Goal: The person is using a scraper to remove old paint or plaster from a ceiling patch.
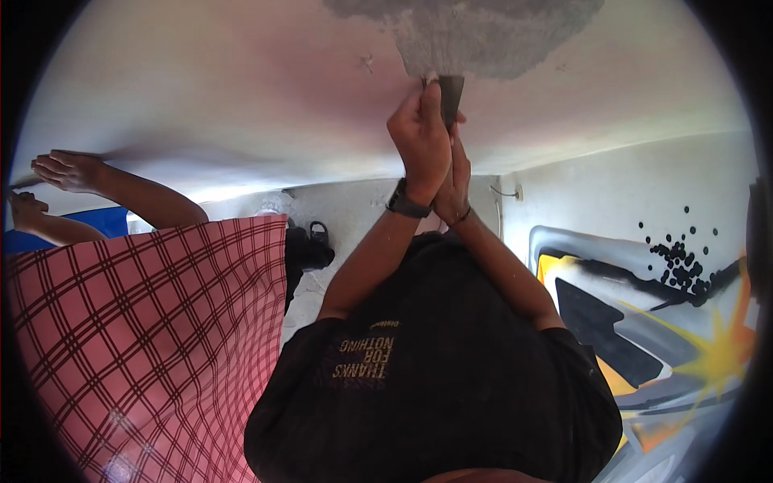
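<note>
Left hand (419, 137): raised overhead, fingers closed around the handle of the dark scraper blade (452, 95); black wristwatch (405, 204) on the wrist.
Right hand (459, 179): pressed against the left hand from behind and largely hidden by it; its grip on the tool cannot be told.
Scraper blade: upright, tip touching the lower edge of the rough grey patch (475, 36).
Grey patch: on the pale ceiling (241, 97), directly above both hands.
Black T-shirt (451, 378): fills the lower centre; both forearms rise from it.
Second person: pink checked shirt (153, 338) at left, with a hand (68, 171) flat against the ceiling, well apart from the scraper.
Painted wall (644, 322): at right, with a grey, yellow and orange mural.
</note>
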Motion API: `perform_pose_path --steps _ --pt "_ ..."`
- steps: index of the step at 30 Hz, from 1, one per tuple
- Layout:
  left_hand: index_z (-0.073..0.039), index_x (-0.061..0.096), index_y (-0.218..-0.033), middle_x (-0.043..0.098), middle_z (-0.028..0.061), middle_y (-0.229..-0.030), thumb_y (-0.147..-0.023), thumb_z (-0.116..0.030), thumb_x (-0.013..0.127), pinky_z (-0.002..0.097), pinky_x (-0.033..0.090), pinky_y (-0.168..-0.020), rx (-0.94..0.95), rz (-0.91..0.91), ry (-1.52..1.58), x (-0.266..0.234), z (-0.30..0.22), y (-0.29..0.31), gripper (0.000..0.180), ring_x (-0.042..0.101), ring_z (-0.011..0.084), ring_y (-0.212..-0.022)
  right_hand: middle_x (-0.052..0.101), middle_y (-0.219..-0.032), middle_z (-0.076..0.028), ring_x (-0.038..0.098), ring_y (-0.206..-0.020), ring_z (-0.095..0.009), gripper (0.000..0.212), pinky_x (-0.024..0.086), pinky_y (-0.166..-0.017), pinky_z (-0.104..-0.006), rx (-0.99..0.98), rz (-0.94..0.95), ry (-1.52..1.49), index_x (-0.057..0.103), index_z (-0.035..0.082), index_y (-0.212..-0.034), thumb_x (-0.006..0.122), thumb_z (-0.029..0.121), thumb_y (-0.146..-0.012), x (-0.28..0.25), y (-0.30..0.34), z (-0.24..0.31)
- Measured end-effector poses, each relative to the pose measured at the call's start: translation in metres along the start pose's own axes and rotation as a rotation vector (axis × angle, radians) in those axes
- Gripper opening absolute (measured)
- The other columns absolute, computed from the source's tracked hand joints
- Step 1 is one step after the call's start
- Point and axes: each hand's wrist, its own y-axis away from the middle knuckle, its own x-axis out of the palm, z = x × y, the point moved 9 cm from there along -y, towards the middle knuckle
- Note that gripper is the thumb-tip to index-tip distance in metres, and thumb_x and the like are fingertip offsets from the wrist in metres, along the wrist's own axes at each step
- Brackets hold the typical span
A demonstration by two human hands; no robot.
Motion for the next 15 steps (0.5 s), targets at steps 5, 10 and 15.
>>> perform_pose_path --steps 5,10,15 --pt "-0.002 0.056 -0.074 0.063 0.0057 -0.06 -0.103 -0.024 0.053 0.0226 0.037 -0.043 0.042 0.006 0.012 0.001 -0.015 -0.006 0.037 0.052 0.0071 -0.047 0.051 -0.137 -0.012 0.051 -0.125 -0.019 0.054 0.043 -0.103 -0.0322 0.007 0.011 -0.008 0.033 -0.001 -0.149 0.046 0.025 -0.103 0.005 -0.007 0.0" --pt "-0.002 0.056 -0.074 0.063 0.0059 -0.06 -0.103 -0.024 0.053 0.0223 0.036 -0.042 0.013 -0.012 0.068 -0.007 -0.004 -0.002 0.037 0.052 0.0067 -0.047 0.053 -0.135 -0.012 0.052 -0.122 -0.017 0.051 0.043 -0.1 -0.0311 0.045 -0.003 -0.015 0.036 -0.001 -0.146 0.047 0.023 -0.102 0.008 -0.003 -0.003" --pt "-0.002 0.056 -0.073 0.063 0.006 -0.06 -0.103 -0.023 0.054 0.0221 0.036 -0.042 -0.009 -0.01 0.012 -0.011 -0.008 -0.002 0.037 0.053 0.0067 -0.047 0.053 -0.134 -0.012 0.052 -0.122 -0.017 0.05 0.043 -0.099 -0.0307 0.074 0.016 0.079 0.037 -0.002 -0.145 0.046 0.023 -0.102 0.011 -0.001 0.0"
